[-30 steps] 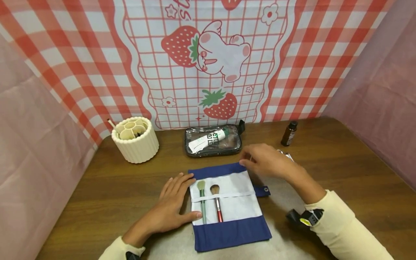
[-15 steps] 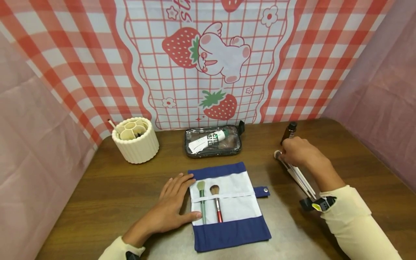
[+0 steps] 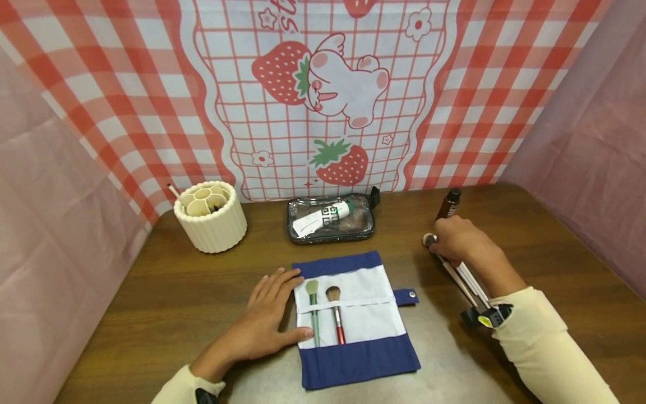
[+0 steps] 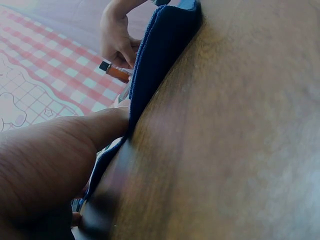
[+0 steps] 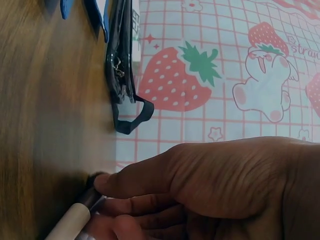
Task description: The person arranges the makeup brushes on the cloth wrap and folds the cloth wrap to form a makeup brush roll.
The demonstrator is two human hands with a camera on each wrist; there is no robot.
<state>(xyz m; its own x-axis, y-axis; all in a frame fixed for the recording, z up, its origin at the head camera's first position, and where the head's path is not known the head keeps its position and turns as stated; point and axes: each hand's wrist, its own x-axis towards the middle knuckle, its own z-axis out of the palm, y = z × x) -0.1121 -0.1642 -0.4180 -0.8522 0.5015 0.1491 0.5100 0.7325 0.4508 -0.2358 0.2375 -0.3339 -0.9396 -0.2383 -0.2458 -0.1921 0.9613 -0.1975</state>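
My left hand (image 3: pixel 270 314) lies with straight fingers along the left edge of an opened navy-and-white brush roll (image 3: pixel 360 362), its thumb over the fabric. Under the roll's white band are a green makeup brush (image 3: pixel 315 322) and a red-handled makeup brush (image 3: pixel 339 322). Over to the right, my right hand (image 3: pixel 464 241) pinches a pale-handled makeup brush (image 5: pixel 75 220) by its dark metal collar, between thumb and fingers. More white handles (image 3: pixel 473 283) lie beside it, partly covered by that hand and wrist.
Behind the roll sits a clear zip pouch (image 3: pixel 363 230) with a white tube inside. A cream ribbed holder (image 3: pixel 217 230) stands at the back left. The small dark bottle (image 3: pixel 448 205) is just behind my right hand. Checked cloth hangs along the back.
My right hand has gone from the roll's top right corner to the loose brushes and taken hold of one, which has shifted slightly left. The left hand has stayed put.
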